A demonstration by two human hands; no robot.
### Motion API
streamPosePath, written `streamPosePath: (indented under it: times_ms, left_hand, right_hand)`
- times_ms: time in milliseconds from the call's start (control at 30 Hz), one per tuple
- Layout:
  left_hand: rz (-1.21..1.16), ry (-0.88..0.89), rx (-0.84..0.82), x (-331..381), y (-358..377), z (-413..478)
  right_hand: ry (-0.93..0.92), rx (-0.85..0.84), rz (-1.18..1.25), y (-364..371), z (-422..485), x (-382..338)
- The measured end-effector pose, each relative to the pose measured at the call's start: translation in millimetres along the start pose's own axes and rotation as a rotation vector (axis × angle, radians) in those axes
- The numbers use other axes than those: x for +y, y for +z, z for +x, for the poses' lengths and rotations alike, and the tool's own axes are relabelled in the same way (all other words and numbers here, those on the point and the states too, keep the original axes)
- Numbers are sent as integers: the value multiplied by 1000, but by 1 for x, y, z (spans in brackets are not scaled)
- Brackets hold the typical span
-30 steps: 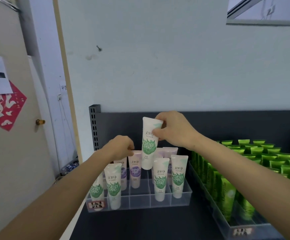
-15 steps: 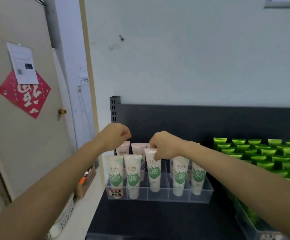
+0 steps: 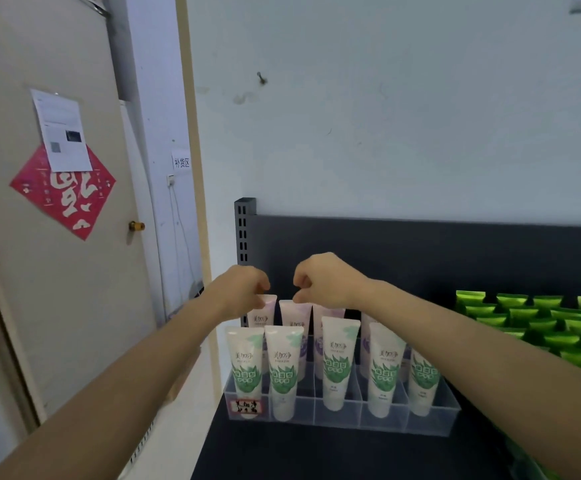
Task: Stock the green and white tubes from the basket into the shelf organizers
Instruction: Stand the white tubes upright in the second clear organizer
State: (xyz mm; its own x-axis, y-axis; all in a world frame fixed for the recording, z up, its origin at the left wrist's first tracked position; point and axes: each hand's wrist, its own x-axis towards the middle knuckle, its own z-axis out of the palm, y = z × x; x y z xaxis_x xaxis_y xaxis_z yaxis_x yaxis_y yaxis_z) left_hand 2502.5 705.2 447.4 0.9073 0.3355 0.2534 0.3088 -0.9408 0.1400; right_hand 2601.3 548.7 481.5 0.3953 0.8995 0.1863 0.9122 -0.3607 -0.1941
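Nearest me, below both hands, five green and white plastic tubes (image 3: 339,362) stand cap-down in the front cells of the clear acrylic organizer (image 3: 431,426). I judge the dividers keep them upright and facing out. Just above, my left hand (image 3: 244,292) curls over the crimped top of a lilac and white tube (image 3: 264,315) in the row behind; I cannot tell whether it pinches it. My right hand (image 3: 327,280) is curled closed, with nothing visible in it. Beyond them rises the dark metal shelf back panel (image 3: 420,251).

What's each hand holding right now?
Left hand: curled atop a rear purple tube; grip cannot be told.
Right hand: curled over the neighbouring tube; cannot be told either.
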Motion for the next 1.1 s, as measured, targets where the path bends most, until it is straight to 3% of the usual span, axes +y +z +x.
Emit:
streamPosePath:
  times_ms: [133,367,533,767,900,1100]
  left_hand:
    - [7,-25,-12,-4,7,6]
    - [-1,-53,10,-15,10,8]
    - [-11,-46,-24,-13,7,9]
    - [-76,50,75,12,-14,12]
    - [-101,180,-11,47,-18,24]
    - [82,307,-194,86,2,43]
  right_hand:
    - [24,-139,-132,17,17,0]
    - [33,-54,-145,26,24,2]
    - [41,-117,-128,24,25,7]
    - [68,-40,-107,-33,6,35]
    - [131,-161,-180,-49,-18,65]
    - [170,-274,-231,-23,-34,89]
